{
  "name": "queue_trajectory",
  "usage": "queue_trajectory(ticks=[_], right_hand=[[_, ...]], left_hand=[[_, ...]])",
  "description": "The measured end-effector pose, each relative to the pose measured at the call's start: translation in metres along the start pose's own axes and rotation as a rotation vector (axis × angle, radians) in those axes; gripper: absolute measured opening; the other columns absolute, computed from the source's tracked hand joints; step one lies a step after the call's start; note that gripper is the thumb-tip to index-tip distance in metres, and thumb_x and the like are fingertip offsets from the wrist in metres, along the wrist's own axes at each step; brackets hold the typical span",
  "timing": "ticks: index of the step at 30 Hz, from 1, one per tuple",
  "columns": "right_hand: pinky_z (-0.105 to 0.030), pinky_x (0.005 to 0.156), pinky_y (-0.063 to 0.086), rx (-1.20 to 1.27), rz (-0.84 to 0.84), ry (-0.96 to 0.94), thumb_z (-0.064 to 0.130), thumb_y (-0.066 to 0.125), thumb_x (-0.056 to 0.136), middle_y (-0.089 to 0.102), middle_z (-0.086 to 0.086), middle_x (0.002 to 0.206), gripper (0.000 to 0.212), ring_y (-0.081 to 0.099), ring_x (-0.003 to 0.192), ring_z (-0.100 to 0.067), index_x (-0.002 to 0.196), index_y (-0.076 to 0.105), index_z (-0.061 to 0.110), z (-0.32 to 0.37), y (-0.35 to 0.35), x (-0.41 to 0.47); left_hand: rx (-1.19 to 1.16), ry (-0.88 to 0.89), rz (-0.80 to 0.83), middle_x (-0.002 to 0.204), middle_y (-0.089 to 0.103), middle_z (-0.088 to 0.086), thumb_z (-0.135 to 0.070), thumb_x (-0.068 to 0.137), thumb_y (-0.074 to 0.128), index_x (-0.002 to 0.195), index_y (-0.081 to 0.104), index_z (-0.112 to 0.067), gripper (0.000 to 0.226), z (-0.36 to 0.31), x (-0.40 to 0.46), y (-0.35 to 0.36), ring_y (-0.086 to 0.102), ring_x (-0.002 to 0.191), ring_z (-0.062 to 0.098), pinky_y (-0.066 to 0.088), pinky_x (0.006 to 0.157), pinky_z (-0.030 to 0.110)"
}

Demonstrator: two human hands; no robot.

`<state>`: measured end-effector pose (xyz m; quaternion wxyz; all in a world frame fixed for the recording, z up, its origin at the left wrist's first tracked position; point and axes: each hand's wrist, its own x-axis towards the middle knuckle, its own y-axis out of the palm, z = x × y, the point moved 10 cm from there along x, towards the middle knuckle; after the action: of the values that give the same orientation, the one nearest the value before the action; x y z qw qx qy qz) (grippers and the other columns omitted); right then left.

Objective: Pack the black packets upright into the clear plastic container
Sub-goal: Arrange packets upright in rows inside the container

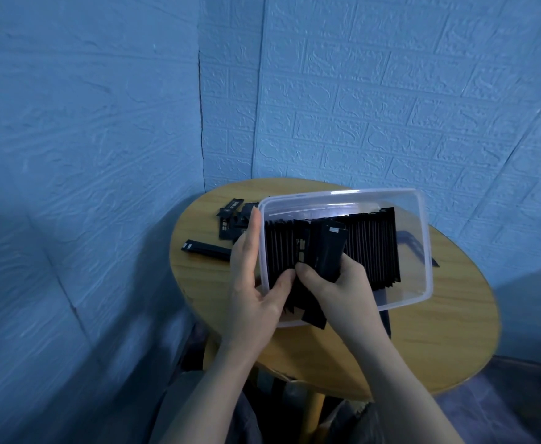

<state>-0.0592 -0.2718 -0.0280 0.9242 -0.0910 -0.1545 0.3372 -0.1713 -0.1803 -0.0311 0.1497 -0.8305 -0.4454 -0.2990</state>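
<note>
On the round tabletop (pixel 423 341), the left hand (pixel 250 283) grasps the clear container's (pixel 423 238) left wall while the right hand (pixel 336 283) grips a black packet (pixel 331 251) among the upright packets (pixel 371 248).

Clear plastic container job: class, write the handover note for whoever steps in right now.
Left hand: steadies the clear plastic container at its left wall, thumb on the packed row.
Right hand: fingers grip a bunch of packets, easing them into the row.
Done: a long row of black packets stands upright inside.
Left: seat this bunch, then pack the loose packets lying on the round table left of the container.
</note>
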Motion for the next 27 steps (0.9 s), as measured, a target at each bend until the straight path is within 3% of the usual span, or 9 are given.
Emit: queue_trajectory(ticks=[5, 11, 14, 18, 22, 27], right_hand=[[-0.049, 0.071, 0.058, 0.064, 0.029, 0.028, 0.028, 0.065, 0.090, 0.070, -0.007, 0.076, 0.018, 0.068, 0.077, -0.026, 0.084, 0.066, 0.011, 0.0004, 0.0003, -0.0030], [-0.057, 0.070, 0.053, 0.009, 0.043, 0.034, 0.018, 0.059, 0.093, 0.062, -0.030, 0.086, 0.023, 0.060, 0.081, -0.044, 0.091, 0.057, -0.005, -0.0038, -0.0005, -0.0032], [-0.048, 0.067, 0.056, -0.061, 0.032, 0.008, 0.018, 0.061, 0.091, 0.064, -0.018, 0.078, 0.013, 0.063, 0.075, -0.034, 0.086, 0.057, 0.007, -0.0029, -0.0009, -0.0036], [-0.049, 0.068, 0.058, -0.039, 0.020, -0.013, 0.019, 0.064, 0.091, 0.068, -0.004, 0.074, 0.010, 0.067, 0.074, -0.023, 0.082, 0.062, 0.015, -0.0020, -0.0027, -0.0054], [-0.041, 0.072, 0.059, 0.035, 0.003, 0.008, 0.020, 0.064, 0.091, 0.069, 0.005, 0.073, 0.008, 0.068, 0.076, -0.014, 0.082, 0.064, 0.019, -0.0045, -0.0061, -0.0057], [-0.050, 0.072, 0.057, 0.037, -0.001, 0.024, 0.020, 0.063, 0.092, 0.067, 0.001, 0.073, 0.012, 0.067, 0.077, -0.023, 0.080, 0.063, 0.017, -0.0042, -0.0036, -0.0063]], left_hand=[[0.011, 0.001, 0.026, 0.151, 0.026, -0.028, -0.008, 0.085, 0.067, 0.148, 0.019, -0.054, 0.091, -0.0020, -0.0006, 0.0022, 0.022, 0.143, -0.005, 0.026, 0.112, 0.014], [-0.013, -0.030, 0.015, 0.149, 0.029, -0.028, 0.007, 0.084, 0.067, 0.147, 0.022, -0.045, 0.094, 0.0023, -0.0009, 0.0016, 0.025, 0.142, -0.005, 0.028, 0.111, 0.014], [-0.011, -0.029, 0.010, 0.150, 0.030, -0.026, 0.005, 0.084, 0.067, 0.147, 0.022, -0.044, 0.092, 0.0015, -0.0010, 0.0011, 0.025, 0.142, -0.005, 0.029, 0.111, 0.016], [-0.004, -0.017, 0.012, 0.151, 0.028, -0.025, -0.007, 0.084, 0.066, 0.147, 0.022, -0.046, 0.086, -0.0001, -0.0012, 0.0010, 0.024, 0.144, -0.002, 0.027, 0.117, 0.027], [0.014, 0.001, 0.019, 0.151, 0.026, -0.026, -0.010, 0.085, 0.068, 0.147, 0.020, -0.044, 0.085, -0.0031, -0.0012, 0.0022, 0.022, 0.143, -0.005, 0.024, 0.112, 0.013], [0.021, -0.013, 0.042, 0.150, 0.025, -0.027, 0.000, 0.083, 0.071, 0.149, 0.015, -0.048, 0.098, 0.0001, -0.0008, 0.0043, 0.021, 0.143, -0.007, 0.025, 0.111, 0.011]])
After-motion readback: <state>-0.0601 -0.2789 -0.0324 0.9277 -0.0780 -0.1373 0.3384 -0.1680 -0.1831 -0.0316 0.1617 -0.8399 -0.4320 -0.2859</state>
